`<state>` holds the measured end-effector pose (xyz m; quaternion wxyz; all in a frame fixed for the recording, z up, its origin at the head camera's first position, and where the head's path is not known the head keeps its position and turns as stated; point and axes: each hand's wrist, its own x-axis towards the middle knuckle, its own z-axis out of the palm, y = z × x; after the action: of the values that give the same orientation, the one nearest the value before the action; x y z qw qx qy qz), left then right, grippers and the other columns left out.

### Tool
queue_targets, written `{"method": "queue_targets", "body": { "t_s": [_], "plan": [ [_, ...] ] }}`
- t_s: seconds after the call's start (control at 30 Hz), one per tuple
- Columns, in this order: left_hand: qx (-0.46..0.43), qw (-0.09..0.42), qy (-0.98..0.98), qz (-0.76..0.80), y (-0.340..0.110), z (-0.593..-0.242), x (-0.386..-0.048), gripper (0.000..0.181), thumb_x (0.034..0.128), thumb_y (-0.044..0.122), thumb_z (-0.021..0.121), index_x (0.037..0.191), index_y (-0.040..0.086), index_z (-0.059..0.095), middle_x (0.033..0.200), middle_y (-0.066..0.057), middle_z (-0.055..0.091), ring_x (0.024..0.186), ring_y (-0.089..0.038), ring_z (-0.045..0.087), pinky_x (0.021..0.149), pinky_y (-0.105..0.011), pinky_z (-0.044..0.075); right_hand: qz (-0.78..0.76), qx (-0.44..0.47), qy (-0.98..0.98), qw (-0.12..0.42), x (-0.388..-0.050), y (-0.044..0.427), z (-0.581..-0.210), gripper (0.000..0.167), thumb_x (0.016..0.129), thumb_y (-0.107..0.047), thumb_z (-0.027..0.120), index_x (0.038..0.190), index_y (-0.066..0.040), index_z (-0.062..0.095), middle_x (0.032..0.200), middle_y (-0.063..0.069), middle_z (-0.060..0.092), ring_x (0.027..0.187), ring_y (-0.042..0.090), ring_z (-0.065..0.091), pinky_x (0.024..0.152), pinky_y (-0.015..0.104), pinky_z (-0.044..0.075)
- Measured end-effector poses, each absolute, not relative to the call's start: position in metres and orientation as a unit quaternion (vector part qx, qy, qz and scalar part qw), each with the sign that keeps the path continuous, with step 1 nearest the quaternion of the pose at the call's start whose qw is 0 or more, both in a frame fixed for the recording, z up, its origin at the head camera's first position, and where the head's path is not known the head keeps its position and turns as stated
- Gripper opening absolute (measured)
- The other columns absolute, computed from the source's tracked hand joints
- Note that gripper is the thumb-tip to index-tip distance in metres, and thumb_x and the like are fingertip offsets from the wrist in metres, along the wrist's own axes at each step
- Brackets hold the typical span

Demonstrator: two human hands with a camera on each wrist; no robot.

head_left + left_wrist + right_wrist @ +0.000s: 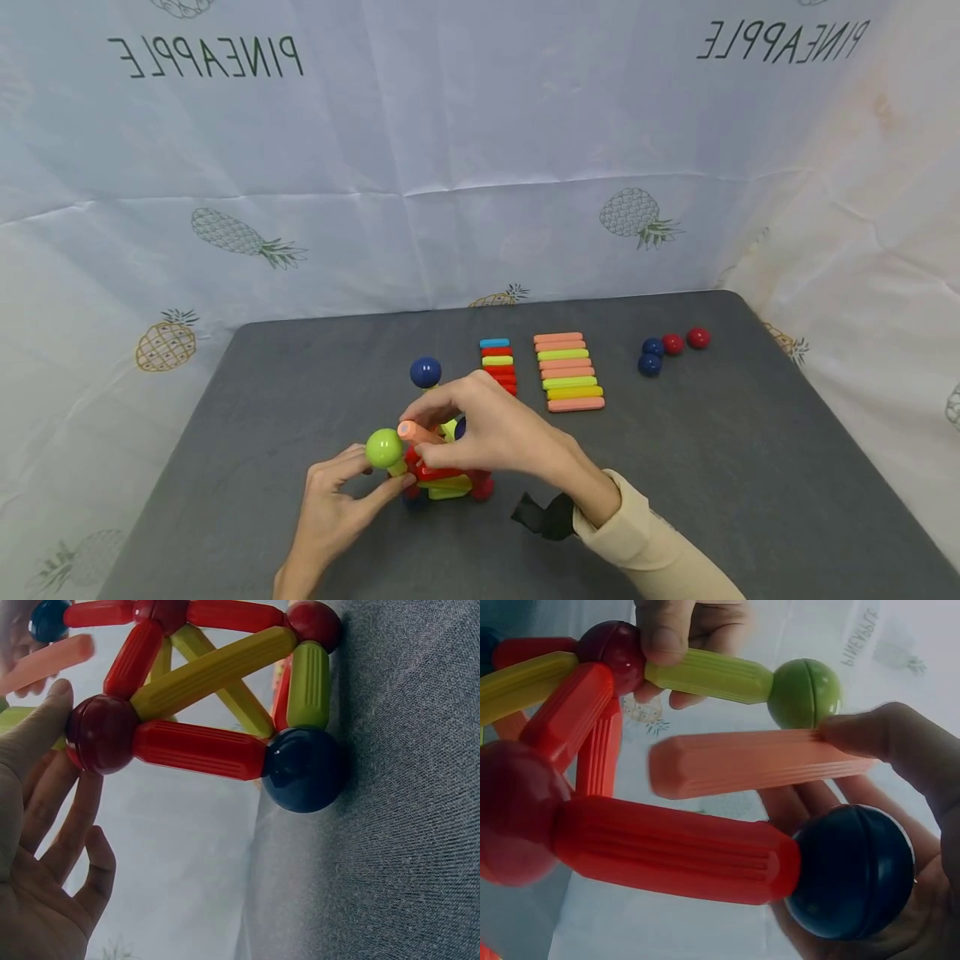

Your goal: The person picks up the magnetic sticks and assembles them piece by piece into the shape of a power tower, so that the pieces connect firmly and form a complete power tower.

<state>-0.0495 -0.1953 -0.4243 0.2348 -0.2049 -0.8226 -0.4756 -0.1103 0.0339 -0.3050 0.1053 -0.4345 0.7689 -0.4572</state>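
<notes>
A toy frame of magnetic rods and balls stands on the table, its red rod (199,750), yellow rod (217,669) and dark blue ball (306,769) plain in the left wrist view. My left hand (337,493) pinches the light green rod (709,675) beside a dark red ball (103,733). A light green ball (385,448) tops that rod. Above the frame, my right hand (498,429) grips a salmon rod (739,763) between thumb and fingers. In the right wrist view, the salmon rod lies between the green ball and another blue ball (855,871).
Right of the frame lie a short row of rods, partly hidden by my right hand, and a longer row of rods (570,392). Farther right sit blue balls (649,364) and red balls (698,337). A pineapple-print cloth (480,125) hangs behind the table (712,483).
</notes>
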Motion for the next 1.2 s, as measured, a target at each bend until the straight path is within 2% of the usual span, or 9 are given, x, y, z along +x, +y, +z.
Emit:
{"method": "queue_targets", "body": {
  "t_s": [0.3, 0.5, 0.57, 0.7, 0.8, 0.93, 1.03, 1.2],
  "plan": [
    [-0.196, 0.235, -0.829, -0.469, -0.195, -0.424, -0.049, 0.037, 0.0663, -0.002, 0.092, 0.098, 0.012, 0.079, 0.085, 0.000, 0.076, 0.078, 0.000, 0.066, 0.072, -0.015, 0.052, -0.396, -0.429, 0.801, 0.135, -0.110, 0.033, -0.310, 0.014, 0.090, -0.008, 0.072, 0.102, -0.009, 0.079, 0.086, -0.002, 0.078, 0.073, -0.009, 0.063, 0.054, 0.017, 0.046],
    [-0.200, 0.236, -0.826, -0.472, -0.195, -0.424, -0.049, 0.037, 0.0661, -0.003, 0.092, 0.098, 0.012, 0.078, 0.085, 0.000, 0.076, 0.076, -0.003, 0.065, 0.070, -0.016, 0.051, -0.362, -0.418, 0.823, 0.133, -0.106, 0.030, -0.312, 0.014, 0.089, -0.008, 0.073, 0.099, -0.013, 0.080, 0.083, -0.005, 0.077, 0.060, -0.007, 0.055, 0.046, 0.017, 0.030],
    [-0.201, 0.235, -0.825, -0.473, -0.195, -0.424, -0.049, 0.037, 0.0661, -0.003, 0.092, 0.097, 0.012, 0.078, 0.085, 0.000, 0.076, 0.076, -0.003, 0.065, 0.070, -0.016, 0.051, -0.350, -0.416, 0.830, 0.125, -0.105, 0.029, -0.312, 0.012, 0.088, -0.009, 0.074, 0.096, -0.015, 0.080, 0.080, -0.007, 0.075, 0.057, -0.006, 0.053, 0.045, 0.017, 0.029],
    [-0.209, 0.232, -0.819, -0.481, -0.195, -0.425, -0.049, 0.036, 0.0664, -0.004, 0.091, 0.095, 0.013, 0.079, 0.087, 0.000, 0.077, 0.081, 0.001, 0.066, 0.075, -0.015, 0.052, -0.325, -0.415, 0.843, 0.108, -0.103, 0.027, -0.314, 0.010, 0.087, -0.011, 0.074, 0.093, -0.018, 0.079, 0.073, -0.011, 0.069, 0.055, -0.006, 0.050, 0.042, 0.018, 0.028],
    [-0.215, 0.228, -0.815, -0.487, -0.195, -0.424, -0.049, 0.035, 0.0669, -0.005, 0.090, 0.095, 0.013, 0.079, 0.089, 0.000, 0.078, 0.085, 0.000, 0.068, 0.078, -0.015, 0.053, -0.311, -0.419, 0.848, 0.094, -0.103, 0.026, -0.315, 0.011, 0.087, -0.011, 0.074, 0.092, -0.020, 0.078, 0.067, -0.011, 0.061, 0.050, -0.003, 0.042, 0.042, 0.018, 0.024],
    [-0.217, 0.231, -0.821, -0.475, -0.195, -0.426, -0.048, 0.038, 0.0667, -0.004, 0.091, 0.096, 0.015, 0.078, 0.088, 0.002, 0.076, 0.079, 0.001, 0.063, 0.073, -0.015, 0.049, -0.301, -0.426, 0.849, 0.083, -0.102, 0.026, -0.314, 0.007, 0.089, -0.014, 0.076, 0.091, -0.021, 0.077, 0.063, -0.010, 0.053, 0.048, -0.001, 0.035, 0.044, 0.018, 0.019],
    [-0.216, 0.236, -0.830, -0.457, -0.195, -0.427, -0.047, 0.044, 0.0635, 0.000, 0.093, 0.101, 0.016, 0.076, 0.086, 0.004, 0.073, 0.075, 0.000, 0.057, 0.069, -0.016, 0.045, -0.308, -0.430, 0.845, 0.077, -0.101, 0.029, -0.313, 0.005, 0.091, -0.024, 0.077, 0.096, -0.021, 0.079, 0.066, -0.009, 0.056, 0.052, -0.002, 0.038, 0.044, 0.017, 0.022],
    [-0.213, 0.238, -0.839, -0.441, -0.195, -0.429, -0.047, 0.050, 0.0630, 0.005, 0.095, 0.106, 0.018, 0.075, 0.086, 0.006, 0.069, 0.074, -0.003, 0.058, 0.070, -0.015, 0.046, -0.345, -0.421, 0.838, 0.033, -0.101, 0.040, -0.307, 0.022, 0.095, -0.035, 0.074, 0.108, -0.018, 0.081, 0.091, -0.008, 0.076, 0.069, -0.005, 0.056, 0.055, 0.015, 0.043]
  ]
}}
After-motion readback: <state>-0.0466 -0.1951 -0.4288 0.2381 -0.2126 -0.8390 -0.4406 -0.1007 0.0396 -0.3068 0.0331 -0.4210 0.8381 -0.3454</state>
